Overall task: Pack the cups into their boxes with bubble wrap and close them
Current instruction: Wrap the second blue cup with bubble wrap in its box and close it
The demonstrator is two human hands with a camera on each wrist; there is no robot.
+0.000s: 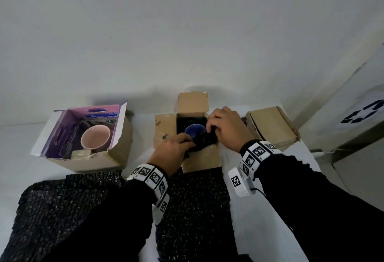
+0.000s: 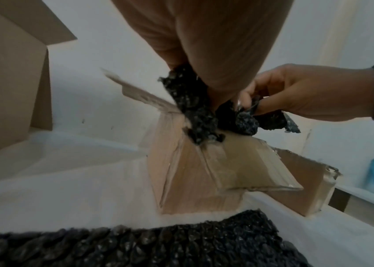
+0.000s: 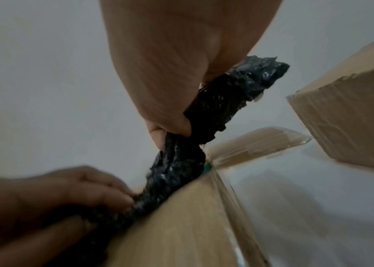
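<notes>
both my arms reach forward over the open middle box (image 1: 199, 158). my left hand (image 1: 173, 154) curls round the near edge of the black bubble wrap (image 1: 204, 141) at the box rim; my right hand (image 1: 227, 127) pinches its far end. the blue cup (image 1: 194, 131) sits inside the box, between my hands, wrap bunched around it.

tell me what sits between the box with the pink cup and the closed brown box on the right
In the head view, the open brown cardboard box holding the dark blue cup sits between them, with both hands gripping black bubble wrap at its opening.
</notes>
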